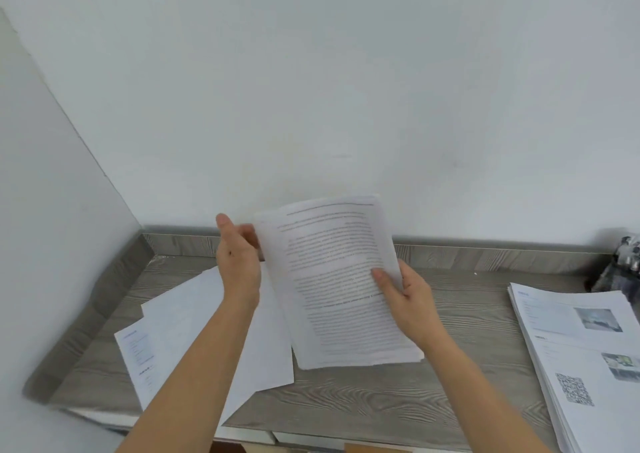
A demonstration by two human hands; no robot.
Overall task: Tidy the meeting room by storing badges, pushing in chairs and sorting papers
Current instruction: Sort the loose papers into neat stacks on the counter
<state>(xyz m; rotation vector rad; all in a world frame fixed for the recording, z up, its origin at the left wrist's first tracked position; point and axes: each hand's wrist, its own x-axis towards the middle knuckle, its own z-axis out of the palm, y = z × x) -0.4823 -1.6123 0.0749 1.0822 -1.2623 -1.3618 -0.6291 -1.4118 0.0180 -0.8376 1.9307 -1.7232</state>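
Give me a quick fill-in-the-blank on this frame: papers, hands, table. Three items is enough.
1. The right hand grips the held sheaf with its ____ pressed on the printed face.
2. The stack at the right end of the table shows photos and a ____ code.
3. The loose sheets lie flat on the table under the person's ____ forearm.

Missing words: thumb; QR; left.
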